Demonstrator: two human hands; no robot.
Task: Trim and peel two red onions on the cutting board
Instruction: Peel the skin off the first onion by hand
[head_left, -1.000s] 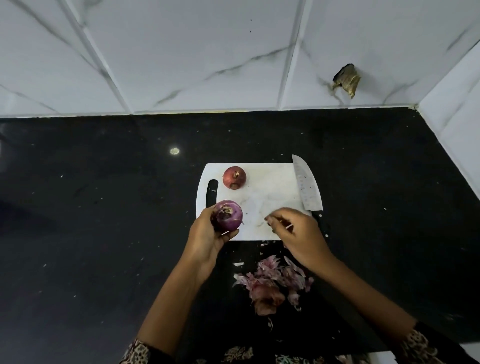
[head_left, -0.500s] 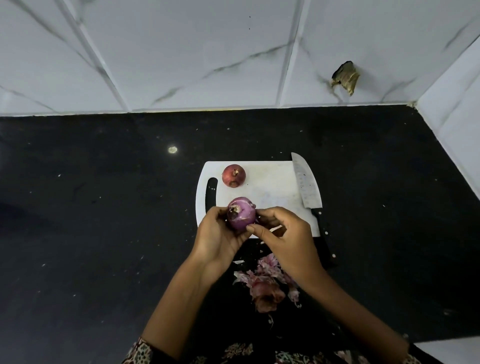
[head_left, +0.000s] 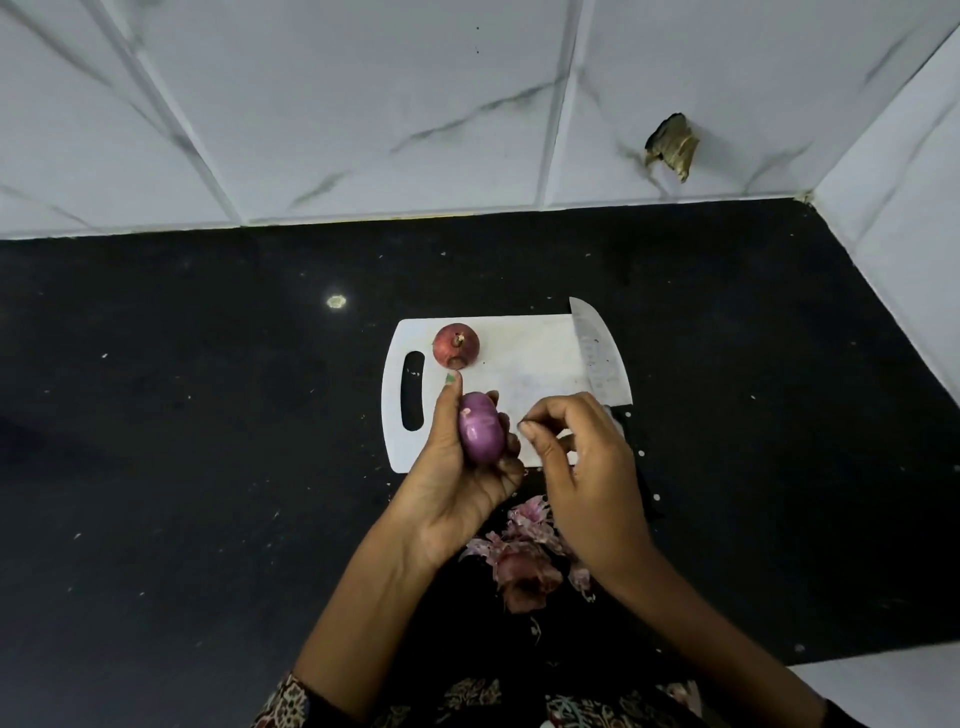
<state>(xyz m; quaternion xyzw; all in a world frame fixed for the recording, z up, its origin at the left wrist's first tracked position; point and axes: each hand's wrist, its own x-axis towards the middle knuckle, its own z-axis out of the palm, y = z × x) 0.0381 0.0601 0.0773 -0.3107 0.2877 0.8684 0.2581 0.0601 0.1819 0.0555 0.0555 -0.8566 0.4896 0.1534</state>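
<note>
Purple peeled onion (head_left: 481, 434) gripped by left hand (head_left: 451, 470) above cutting board (head_left: 524, 384); right hand (head_left: 587, 470) beside it, fingers curled, pinching nothing visible.

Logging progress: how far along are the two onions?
Done: the purple onion in the left hand looks peeled; skins lie piled on the counter. In hand: right hand pinches beside it, apparently at a last scrap. Left: the second onion on the board keeps its skin.

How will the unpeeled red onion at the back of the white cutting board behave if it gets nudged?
The unpeeled red onion looks round and sits free on the flat white cutting board, so it would probably roll. Its dry skin likely gives some grip and may flake. It seems firm and is unlikely to squash.
</note>
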